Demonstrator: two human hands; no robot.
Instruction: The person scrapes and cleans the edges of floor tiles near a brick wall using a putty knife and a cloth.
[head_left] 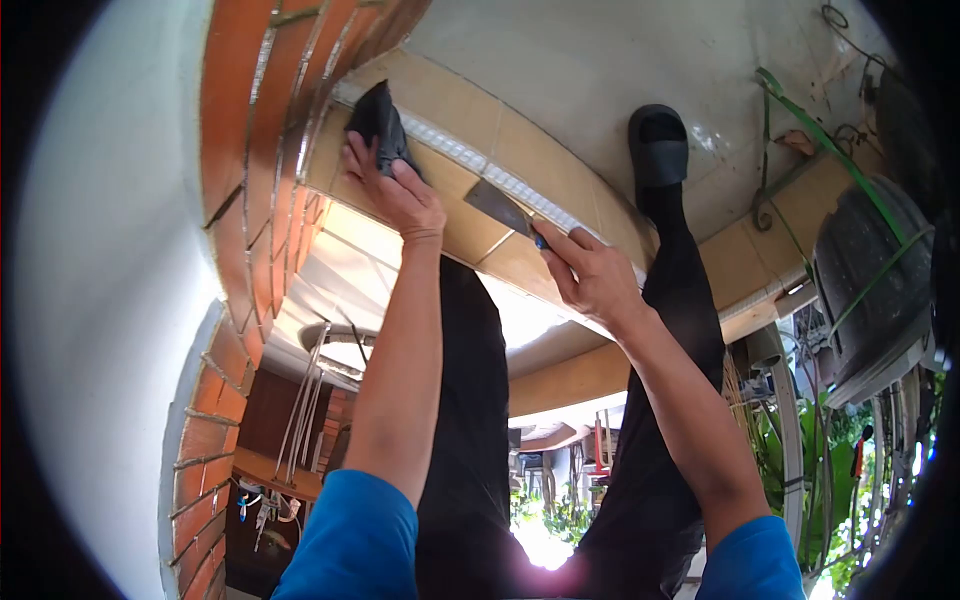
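My left hand (400, 195) is closed around a dark, crumpled, pouch-like thing (378, 115) near the brick wall; its exact kind cannot be made out. In my right hand (595, 275) is a putty knife (497, 207) with a flat metal blade and a bit of blue on its handle. The blade points left, over the tan tiled step (450, 175). Along that step runs a white ribbed strip (515, 185), and the blade lies right beside it. Most of the knife's handle is hidden by my fingers.
An orange brick wall (245, 150) rises on the left. My foot in a dark slide sandal (660, 145) rests on the grey floor (560, 70). At the right are a dark plastic container (860, 290), long green leaves (830, 140) and a curled metal rod (765, 190).
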